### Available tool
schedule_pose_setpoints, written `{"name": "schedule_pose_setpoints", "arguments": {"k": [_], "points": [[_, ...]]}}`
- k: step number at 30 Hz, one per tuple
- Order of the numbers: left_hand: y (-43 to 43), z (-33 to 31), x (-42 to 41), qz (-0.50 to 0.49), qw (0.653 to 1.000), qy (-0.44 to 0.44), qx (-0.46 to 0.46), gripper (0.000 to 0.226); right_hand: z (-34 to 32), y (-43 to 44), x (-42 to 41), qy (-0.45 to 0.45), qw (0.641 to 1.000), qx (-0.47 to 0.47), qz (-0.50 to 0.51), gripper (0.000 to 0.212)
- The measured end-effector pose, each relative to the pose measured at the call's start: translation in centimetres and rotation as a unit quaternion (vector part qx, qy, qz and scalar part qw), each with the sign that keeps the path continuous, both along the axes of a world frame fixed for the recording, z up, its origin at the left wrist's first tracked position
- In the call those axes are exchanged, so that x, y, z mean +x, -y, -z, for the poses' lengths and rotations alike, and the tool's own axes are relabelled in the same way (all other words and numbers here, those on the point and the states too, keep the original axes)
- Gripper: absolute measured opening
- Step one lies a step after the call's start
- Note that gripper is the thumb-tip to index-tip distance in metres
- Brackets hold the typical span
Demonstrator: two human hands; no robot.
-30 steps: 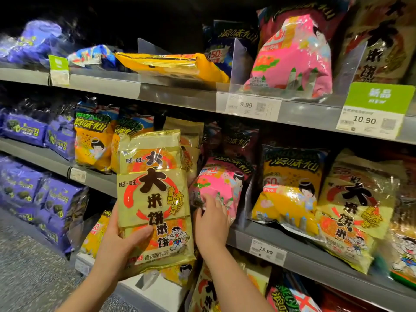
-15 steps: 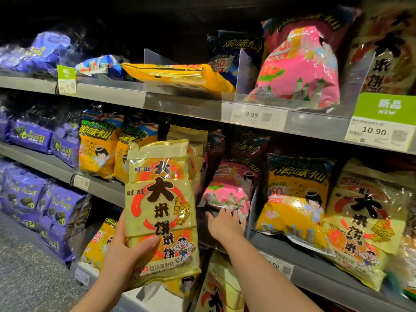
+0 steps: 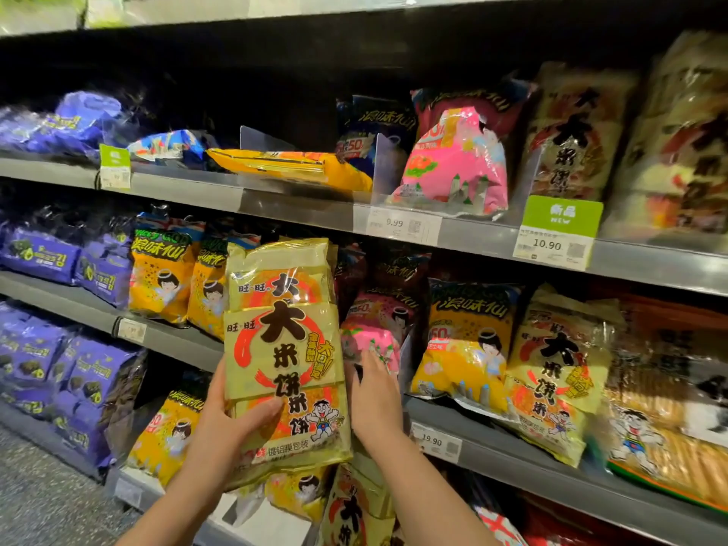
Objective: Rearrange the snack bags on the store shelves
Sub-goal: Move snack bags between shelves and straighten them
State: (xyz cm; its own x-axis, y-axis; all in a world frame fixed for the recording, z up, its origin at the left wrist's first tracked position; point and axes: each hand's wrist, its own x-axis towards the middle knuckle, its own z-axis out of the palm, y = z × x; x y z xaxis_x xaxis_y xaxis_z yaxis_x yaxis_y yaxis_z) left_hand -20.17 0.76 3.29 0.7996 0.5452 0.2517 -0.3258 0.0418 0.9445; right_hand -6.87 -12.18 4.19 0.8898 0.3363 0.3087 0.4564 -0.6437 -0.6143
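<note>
Head view: my left hand [image 3: 232, 423] grips the green cracker bag [image 3: 283, 348], left of the 19.90 price tag [image 3: 435, 443]. My right hand [image 3: 374, 400], fingers straight, reaches the pink bag [image 3: 370, 333] above the tag. Held one-handed, the glossy bag could slip.

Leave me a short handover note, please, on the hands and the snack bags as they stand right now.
Left hand: grips the pale-green rice cracker bag upright, in front of the middle shelf.
Right hand: open, fingers straight at the foot of the pink snack bag on that shelf.
Done: the held bag is not yet shelved.
Left: shelve it, probably beside the matching rice cracker bag further right.
</note>
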Motion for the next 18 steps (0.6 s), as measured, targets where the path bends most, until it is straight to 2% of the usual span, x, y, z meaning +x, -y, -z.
{"name": "schedule_pose_setpoints", "arguments": {"k": [4,7,10,12,13,15,16,18], "points": [[2.1,-1.8,-1.8,0.0,1.0,0.01,0.011,0.092,-1.6,2.6,-4.3,-0.066,0.977,0.198,-0.038,0.041],[3.7,-2.9,-2.6,-0.003,1.0,0.013,0.017,0.091,-2.9,4.6,-7.1,-0.087,0.956,0.274,-0.057,0.037],[5.1,-4.3,-2.8,0.004,0.999,0.03,0.022,0.101,-4.3,6.6,-8.6,-0.1,0.944,0.295,-0.107,0.035],[6.2,-5.5,-2.8,0.011,0.998,0.048,0.028,0.105,-5.8,7.9,-9.3,-0.111,0.944,0.279,-0.138,0.018],[6.8,-6.2,-2.7,0.017,0.998,0.056,0.028,0.103,-6.5,8.5,-9.4,-0.103,0.945,0.275,-0.145,0.024],[8.2,-7.7,-2.4,0.038,0.996,0.07,0.027,0.094,-7.8,9.7,-9.6,-0.077,0.95,0.268,-0.141,0.054],[8.9,-8.5,-2.2,0.048,0.996,0.075,0.03,0.093,-8.5,10.4,-9.6,-0.061,0.95,0.271,-0.141,0.061],[10.0,-10.1,-1.8,0.063,0.994,0.088,0.034,0.09,-9.9,11.7,-9.5,-0.047,0.944,0.291,-0.146,0.057]]}}
